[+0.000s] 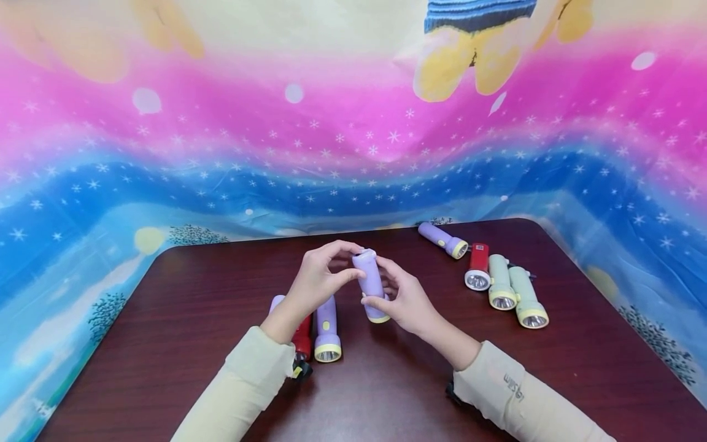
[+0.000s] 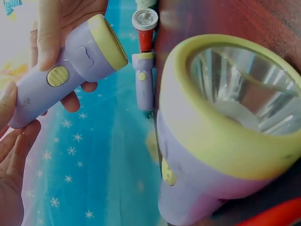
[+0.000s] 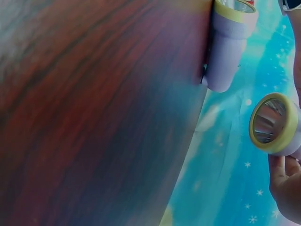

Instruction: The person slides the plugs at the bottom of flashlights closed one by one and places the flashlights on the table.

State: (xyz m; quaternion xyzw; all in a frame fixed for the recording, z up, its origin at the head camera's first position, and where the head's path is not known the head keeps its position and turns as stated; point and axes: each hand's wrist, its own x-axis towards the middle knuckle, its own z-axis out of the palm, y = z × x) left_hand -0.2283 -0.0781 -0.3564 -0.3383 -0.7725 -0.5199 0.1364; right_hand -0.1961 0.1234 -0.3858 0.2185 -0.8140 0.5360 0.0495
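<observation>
A purple flashlight (image 1: 371, 279) with a yellow rim is held over the middle of the table, its lens end tilted down. My left hand (image 1: 326, 273) pinches its tail end between thumb and fingers. Lower along the body, my right hand (image 1: 405, 298) grips it with the thumb in front and the fingers behind. The left wrist view shows the yellow switch (image 2: 58, 76) on the side of the held flashlight. Beneath my left wrist lie another purple flashlight (image 1: 327, 325) and a red flashlight (image 1: 302, 339), partly covered by the arm, with one more purple end beside them.
On the right of the dark wooden table (image 1: 166, 344) lies a row: a purple flashlight (image 1: 436, 236), a red flashlight (image 1: 479, 261) with a white rim, and two pale green ones (image 1: 499, 276). A patterned cloth (image 1: 331, 147) hangs around the table's far and side edges.
</observation>
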